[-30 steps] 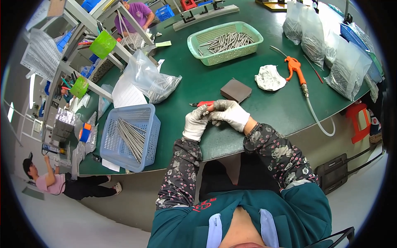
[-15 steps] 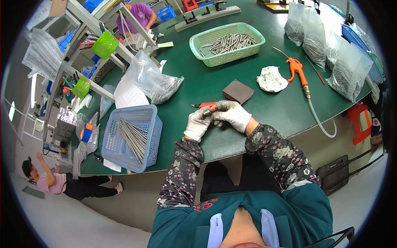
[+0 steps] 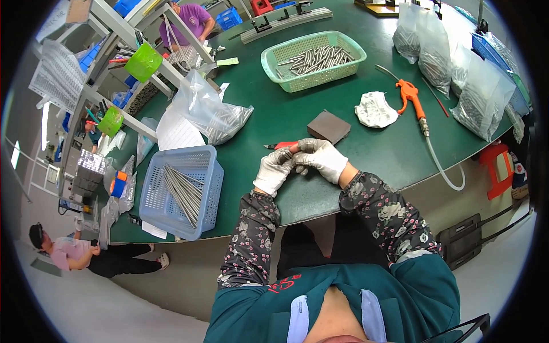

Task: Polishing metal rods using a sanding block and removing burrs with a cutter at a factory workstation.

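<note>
1. Hardly anything has moved since a moment ago — my hands sit at the same spot near the table's (image 3: 343,80) front edge, only tucked a shade closer together.
2. My left hand (image 3: 273,170) is curled shut around the red-handled tool (image 3: 281,146), whose tip pokes out to the left, flat over the green top.
3. My right hand (image 3: 322,160) is closed too, its fingers meeting the left hand's; I judge it pinches a small part against the tool, but the gloves hide what, so I cannot tell.
4. I hold both hands low and close to my body, I think so the wrists can rest and the grip stays steady.
5. Just beyond my right hand lies a dark brown block (image 3: 329,126), within easy reach.
6. At my left, the blue basket (image 3: 182,191) of long metal rods overhangs the table edge — handy for that side.
7. Farther off stand the green basket (image 3: 313,59) of rods, a white rag (image 3: 375,109) and the orange air gun (image 3: 412,98) with its hose, well apart from my hands.
</note>
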`<state>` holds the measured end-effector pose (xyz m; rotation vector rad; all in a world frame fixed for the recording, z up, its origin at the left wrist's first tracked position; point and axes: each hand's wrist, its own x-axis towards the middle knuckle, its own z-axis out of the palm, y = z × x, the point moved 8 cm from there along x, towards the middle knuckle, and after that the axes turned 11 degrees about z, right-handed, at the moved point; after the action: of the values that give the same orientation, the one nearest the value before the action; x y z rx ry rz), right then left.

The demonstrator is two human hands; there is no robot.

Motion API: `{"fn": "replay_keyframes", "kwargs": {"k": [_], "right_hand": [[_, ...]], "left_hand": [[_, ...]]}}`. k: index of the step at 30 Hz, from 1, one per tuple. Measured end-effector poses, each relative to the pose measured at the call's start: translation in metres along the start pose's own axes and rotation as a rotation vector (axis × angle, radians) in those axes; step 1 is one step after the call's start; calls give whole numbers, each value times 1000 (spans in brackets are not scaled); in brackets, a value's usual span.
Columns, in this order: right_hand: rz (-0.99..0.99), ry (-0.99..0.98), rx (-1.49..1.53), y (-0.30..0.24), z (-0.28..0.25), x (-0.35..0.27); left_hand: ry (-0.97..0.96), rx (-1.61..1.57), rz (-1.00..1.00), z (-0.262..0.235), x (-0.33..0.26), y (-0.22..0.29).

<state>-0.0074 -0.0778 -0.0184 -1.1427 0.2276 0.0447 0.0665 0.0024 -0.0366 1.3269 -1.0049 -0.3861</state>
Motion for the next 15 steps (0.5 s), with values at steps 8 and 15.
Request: {"fn": "replay_keyframes", "kwargs": {"k": [8,15], "right_hand": [[-508,406,-1201,-49,31,-27],[-571,281,-1394,-67,53,-24]], "left_hand": [[-99,104,90,13,0,25],[-160,-122,-69,15,-6,21]]}}
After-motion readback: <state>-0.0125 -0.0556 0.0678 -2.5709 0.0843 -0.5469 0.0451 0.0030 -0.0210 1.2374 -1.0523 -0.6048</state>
